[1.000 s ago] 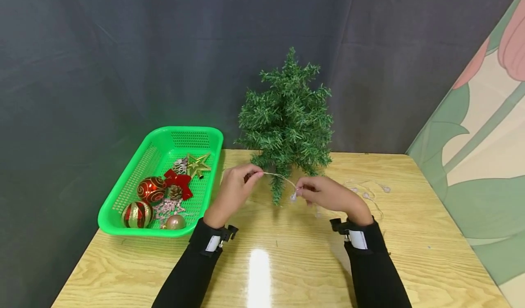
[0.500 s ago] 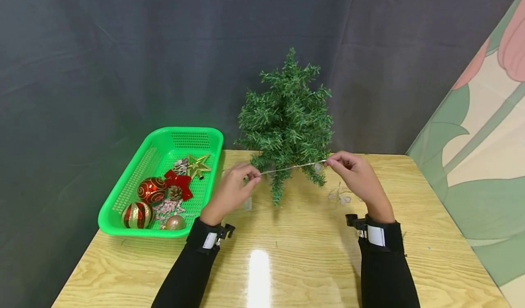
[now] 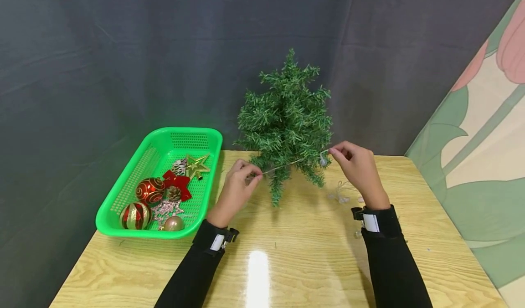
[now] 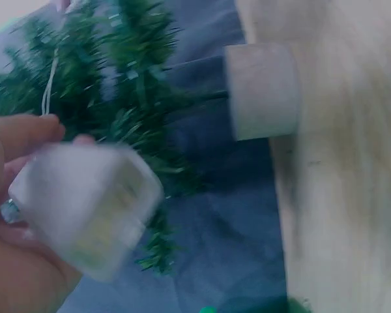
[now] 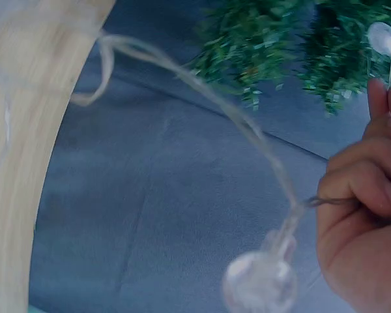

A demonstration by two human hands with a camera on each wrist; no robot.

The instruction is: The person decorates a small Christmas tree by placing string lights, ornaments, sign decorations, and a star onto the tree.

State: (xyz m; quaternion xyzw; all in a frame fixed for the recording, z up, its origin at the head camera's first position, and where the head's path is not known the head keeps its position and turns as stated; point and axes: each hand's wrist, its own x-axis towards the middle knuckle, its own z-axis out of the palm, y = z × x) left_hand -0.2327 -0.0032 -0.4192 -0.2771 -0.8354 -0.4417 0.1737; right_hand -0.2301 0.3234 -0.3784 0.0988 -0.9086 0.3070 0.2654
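Observation:
A string of clear-bulbed fairy lights (image 3: 293, 162) stretches between both hands, across the front of the lower branches of a small green artificial tree (image 3: 287, 116). My left hand (image 3: 237, 187) pinches its left end; in the left wrist view a blurred white box (image 4: 85, 202) with a yellowish side sits against that hand's fingers. To the right of the tree, my right hand (image 3: 361, 173) pinches the wire beside a bulb (image 3: 323, 161). Its other fingers curl over more wire, from which another bulb (image 5: 259, 287) hangs in the right wrist view.
At left stands a green basket (image 3: 193, 130) with baubles, a gold star (image 3: 197, 166), a red bow (image 3: 178, 184) and a pinecone. Loose bulbs (image 3: 343, 199) lie on the wooden table (image 3: 311, 253) near the right hand. The tree's pale round base (image 4: 264, 91) stands at the table's back edge.
My right hand has moved right and upward, from near the left hand to beside the tree, drawing the wire out straight. The left hand has barely moved.

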